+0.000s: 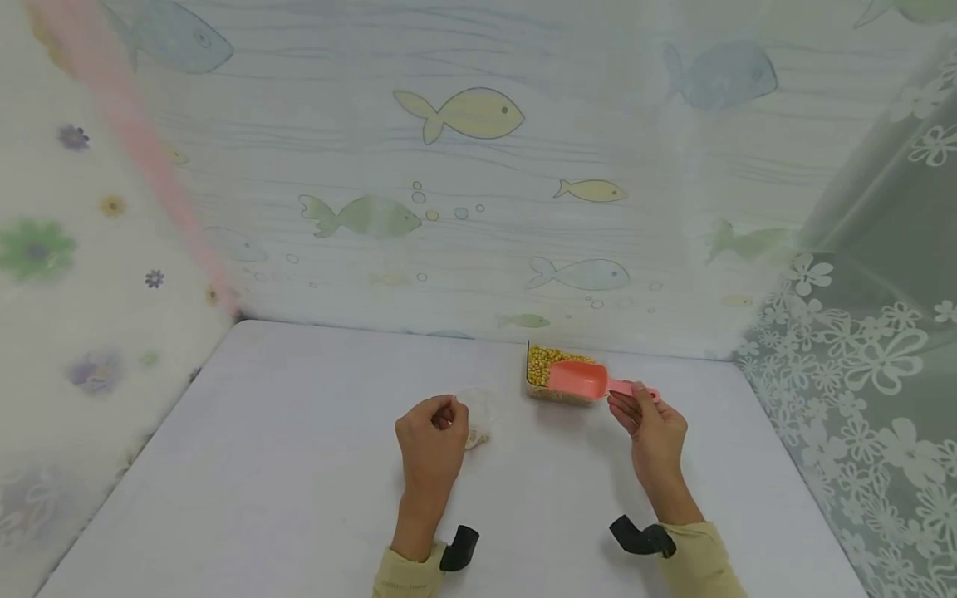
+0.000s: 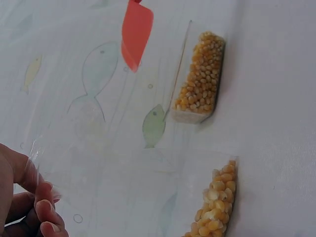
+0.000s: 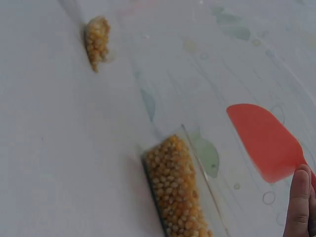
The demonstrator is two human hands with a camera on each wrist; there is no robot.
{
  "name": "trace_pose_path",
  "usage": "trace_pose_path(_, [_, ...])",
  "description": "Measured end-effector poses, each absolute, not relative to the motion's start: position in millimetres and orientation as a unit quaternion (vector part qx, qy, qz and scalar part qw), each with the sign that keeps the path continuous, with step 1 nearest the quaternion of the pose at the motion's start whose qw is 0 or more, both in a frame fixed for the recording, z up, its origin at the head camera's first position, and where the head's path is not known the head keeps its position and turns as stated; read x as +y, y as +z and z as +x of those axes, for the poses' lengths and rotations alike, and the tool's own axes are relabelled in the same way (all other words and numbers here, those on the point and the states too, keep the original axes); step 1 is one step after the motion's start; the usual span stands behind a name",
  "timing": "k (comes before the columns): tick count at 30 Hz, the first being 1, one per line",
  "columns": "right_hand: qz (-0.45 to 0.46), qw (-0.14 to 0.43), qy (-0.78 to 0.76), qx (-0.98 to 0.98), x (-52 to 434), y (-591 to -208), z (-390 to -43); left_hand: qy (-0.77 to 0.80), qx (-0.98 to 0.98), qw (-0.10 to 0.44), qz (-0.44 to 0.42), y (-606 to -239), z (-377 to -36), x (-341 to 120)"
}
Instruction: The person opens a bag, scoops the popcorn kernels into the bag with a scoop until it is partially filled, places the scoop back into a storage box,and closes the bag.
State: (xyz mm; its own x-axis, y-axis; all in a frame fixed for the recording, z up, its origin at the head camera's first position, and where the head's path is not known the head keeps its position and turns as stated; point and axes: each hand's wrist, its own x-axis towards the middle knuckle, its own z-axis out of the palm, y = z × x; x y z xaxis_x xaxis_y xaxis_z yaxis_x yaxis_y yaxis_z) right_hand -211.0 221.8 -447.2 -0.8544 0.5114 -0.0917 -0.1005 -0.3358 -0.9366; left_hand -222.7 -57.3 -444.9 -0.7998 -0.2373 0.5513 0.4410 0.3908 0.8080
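My left hand (image 1: 432,436) pinches the top of a clear plastic bag (image 1: 483,405) between thumb and fingers. Yellow corn kernels (image 2: 215,205) lie at the bottom of this bag, low over the table. In my right hand (image 1: 656,433) is a red scoop (image 1: 579,379), gripped by its handle with the bowl pointing left. No kernels show in the bowl. The scoop is raised above a clear rectangular box (image 2: 187,116), which holds many more corn kernels (image 3: 173,190). From the head view, the scoop overlaps the box's right part.
The box stands on a white table (image 1: 299,465) near its back edge, right of the bag. Behind it hangs a curtain printed with fish (image 1: 482,114). Patterned sheets with flowers (image 1: 885,365) close off both sides.
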Motion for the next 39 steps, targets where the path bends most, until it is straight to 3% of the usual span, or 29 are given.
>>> trace_pose_path(12, [-0.228, 0.214, 0.767, -0.560, 250, -466, -235, -0.548, -0.776, 0.308, -0.061, -447, -224, -57])
trace_pose_path(24, [-0.156, 0.290, 0.665, -0.670, 248, -467, -254, -0.539, -0.780, 0.314, -0.059, -445, -224, -57])
trace_pose_path(39, [-0.213, 0.166, 0.684, -0.677, 243, -467, -260, -0.530, -0.786, 0.314, -0.057, -446, -224, -59])
